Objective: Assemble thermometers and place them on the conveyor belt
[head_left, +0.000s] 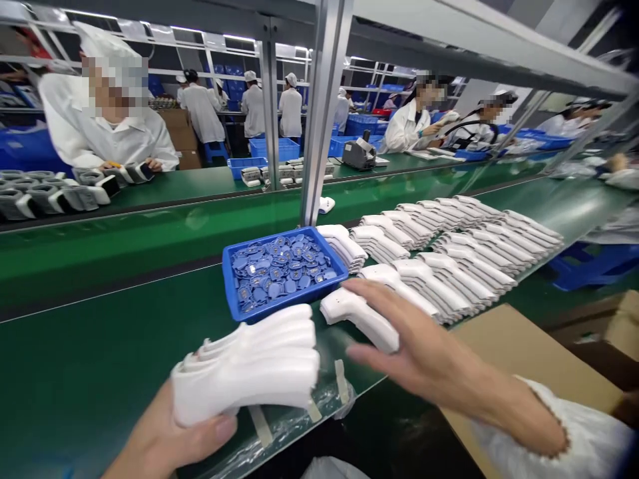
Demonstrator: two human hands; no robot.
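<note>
My left hand (pixel 184 439) grips a small stack of white curved plastic shells (pixel 254 366), held above the near edge of the green bench. They look like handheld-device housing halves. My right hand (pixel 409 332) is spread, thumb apart from the fingers, over a white shell (pixel 362 316) lying on the bench; whether it touches the shell I cannot tell. Behind both hands stands a blue tray (pixel 229 286) filled with small blue plastic pieces (pixel 282 266). Rows of stacked white shells (pixel 449 266) stretch away to the right of the tray.
A metal post (pixel 324 113) rises behind the tray. Clear tape and plastic film (pixel 342 386) hang at the bench's near edge. A cardboard box (pixel 524 372) stands below on the right. Across the line a co-worker (pixel 110 133) handles grey-and-white parts (pixel 54 193).
</note>
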